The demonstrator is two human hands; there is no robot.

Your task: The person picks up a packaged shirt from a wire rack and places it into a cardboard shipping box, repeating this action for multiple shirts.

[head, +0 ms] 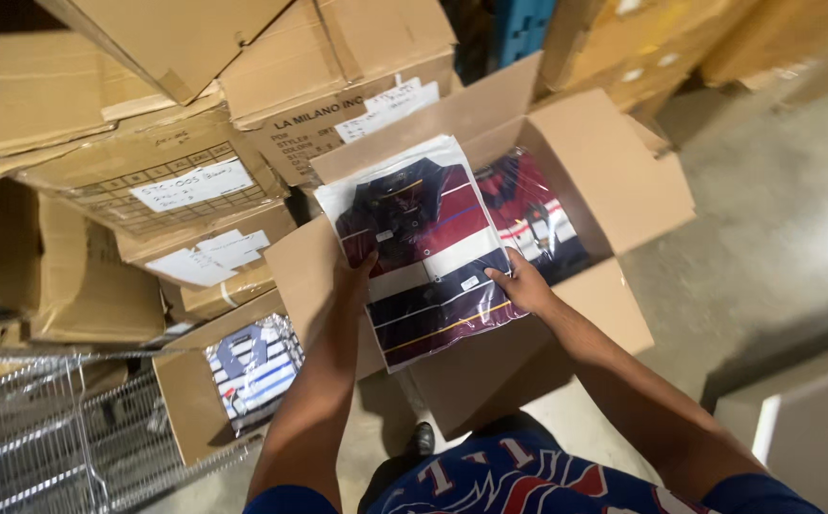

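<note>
Above the open cardboard carton (614,181): one folded striped polo shirt in a clear bag (428,249), maroon, navy and white, held flat and face-up so its front shows. Left hand (355,276) pinches the left edge, right hand (521,286) the right edge, fingers closed on the bag. More bagged shirts (533,219) lie inside; a smaller box (190,390) of blue-striped shirts stands lower left, beside a wire cart (43,428).

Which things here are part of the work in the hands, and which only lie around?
In use:
left hand
right hand
bagged striped shirt
open carton

Lying about:
smaller carton of shirts
stacked labelled boxes
wire rack
</note>
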